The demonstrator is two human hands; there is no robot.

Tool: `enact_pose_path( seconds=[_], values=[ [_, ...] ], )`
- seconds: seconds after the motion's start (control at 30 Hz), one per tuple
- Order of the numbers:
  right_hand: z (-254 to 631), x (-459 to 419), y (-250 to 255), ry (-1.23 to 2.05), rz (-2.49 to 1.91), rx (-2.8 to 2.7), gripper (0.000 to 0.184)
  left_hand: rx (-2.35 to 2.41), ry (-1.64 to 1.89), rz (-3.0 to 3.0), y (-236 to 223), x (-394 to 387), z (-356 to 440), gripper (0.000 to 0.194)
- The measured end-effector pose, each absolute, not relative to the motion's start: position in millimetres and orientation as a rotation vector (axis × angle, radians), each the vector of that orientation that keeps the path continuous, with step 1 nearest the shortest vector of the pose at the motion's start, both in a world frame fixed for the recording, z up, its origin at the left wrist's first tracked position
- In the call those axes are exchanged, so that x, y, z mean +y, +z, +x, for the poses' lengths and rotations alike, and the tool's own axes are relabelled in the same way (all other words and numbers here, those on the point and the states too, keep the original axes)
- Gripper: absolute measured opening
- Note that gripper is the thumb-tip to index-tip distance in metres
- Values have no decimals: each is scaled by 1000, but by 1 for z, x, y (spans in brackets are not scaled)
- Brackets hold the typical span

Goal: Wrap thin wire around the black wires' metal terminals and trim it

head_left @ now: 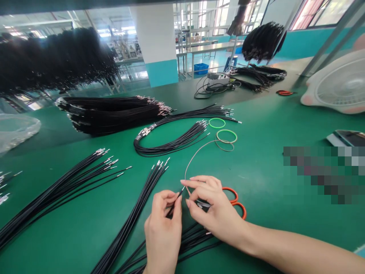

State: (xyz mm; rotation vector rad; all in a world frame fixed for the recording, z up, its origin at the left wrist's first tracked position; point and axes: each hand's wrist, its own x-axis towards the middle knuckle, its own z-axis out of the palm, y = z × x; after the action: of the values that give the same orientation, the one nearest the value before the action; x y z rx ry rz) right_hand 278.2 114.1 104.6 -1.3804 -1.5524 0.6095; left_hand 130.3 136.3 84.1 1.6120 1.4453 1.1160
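Observation:
My left hand [164, 224] pinches a black cable [178, 195] close to its bare silver tip. My right hand [212, 201] is just beside it, fingers curled round a thin pale tube or wire [196, 152] whose end is by the cable tip. That pale strand curves up the table and loops near a green ring [235, 134]. Scissors with orange handles [241, 210] show behind my right hand, their blades partly under its palm; whether the hand grips them I cannot tell. Beneath both hands lies a bundle of black cables [191, 243], and another cable bundle [142, 194] lies to the left.
More black cable bundles lie at the left [65, 190] and centre [159, 150], with a thick coil [114, 114] behind. A second green ring [217, 119] is on the green table. A white fan [339, 83], a grey box with cords [218, 79] and red-handled pliers [284, 92] stand or lie farther off.

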Motion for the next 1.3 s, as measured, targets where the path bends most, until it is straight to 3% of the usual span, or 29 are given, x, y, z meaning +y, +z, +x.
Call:
enact_pose_path(
  seconds=[0.17, 0.3, 1.3],
  values=[
    [278, 120, 103, 1118, -1271, -1206, 17, 1432, 1098, 1695, 80, 137, 129, 8],
    [277, 124, 101, 1306, -1177, -1071, 19, 1377, 1072, 1786, 82, 134, 129, 7],
    [277, 127, 101, 1356, -1199, -1009, 20, 1181, 1121, 2017, 90, 132, 126, 25]
  ],
)
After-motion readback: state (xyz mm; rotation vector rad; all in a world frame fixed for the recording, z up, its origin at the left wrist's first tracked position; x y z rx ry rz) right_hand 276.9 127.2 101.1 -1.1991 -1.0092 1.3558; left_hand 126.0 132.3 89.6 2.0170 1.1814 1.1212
